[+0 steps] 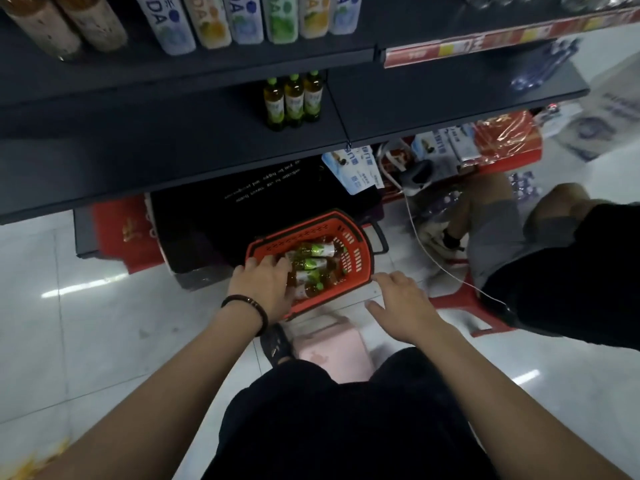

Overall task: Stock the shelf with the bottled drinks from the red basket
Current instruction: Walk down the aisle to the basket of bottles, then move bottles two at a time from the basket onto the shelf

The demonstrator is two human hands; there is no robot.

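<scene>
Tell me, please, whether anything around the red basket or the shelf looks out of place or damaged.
Nothing looks spilled or damaged. The basket bottles lie jumbled on their sides in the red basket; the shelf bottles stand upright. One oddity: a white cable trails across the floor beside the basket.

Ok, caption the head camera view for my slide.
Left hand over bottled drinks in the red basket, right hand open by its rim; three bottles on the shelf.

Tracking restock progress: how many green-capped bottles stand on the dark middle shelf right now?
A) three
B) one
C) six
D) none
A: three green-capped bottles stand upright side by side on the dark shelf. More bottles lie in the red basket below.
</scene>
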